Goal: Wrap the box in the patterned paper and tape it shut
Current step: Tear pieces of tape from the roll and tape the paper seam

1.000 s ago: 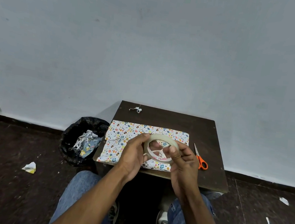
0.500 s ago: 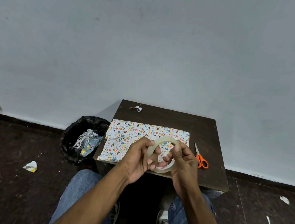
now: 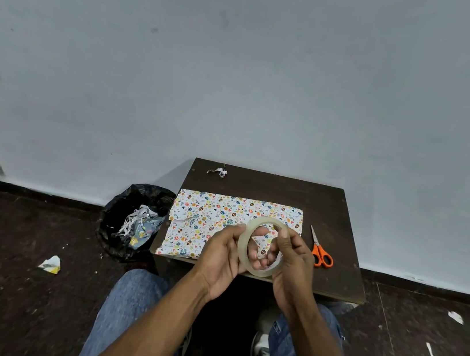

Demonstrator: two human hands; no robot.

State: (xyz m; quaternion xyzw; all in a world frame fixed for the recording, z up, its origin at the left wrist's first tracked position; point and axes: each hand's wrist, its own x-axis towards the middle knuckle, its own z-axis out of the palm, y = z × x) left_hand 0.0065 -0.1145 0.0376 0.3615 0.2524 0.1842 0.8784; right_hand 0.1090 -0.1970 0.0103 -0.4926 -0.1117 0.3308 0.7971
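**Tape roll gripped over the near edge of the desk**

While the tape roll (image 3: pixel 260 246) was held upright above the near edge of the desk (image 3: pixel 341 210), it was gripped on both sides: the left hand (image 3: pixel 224 256) was curled round its left rim, and the right hand (image 3: pixel 291 261) was curled round its right rim, with fingers passed through the centre hole. Behind the hands, the box wrapped in patterned paper (image 3: pixel 221 221) was laid flat along the near left part of the desk, reaching its near edge. Orange-handled scissors (image 3: pixel 320 251) were left just beside the paper, towards the right edge. A small paper scrap (image 3: pixel 219 172) was seen at the far left corner. Beyond the left edge, a black bin (image 3: pixel 134 221) of shredded paper was stood on the floor.
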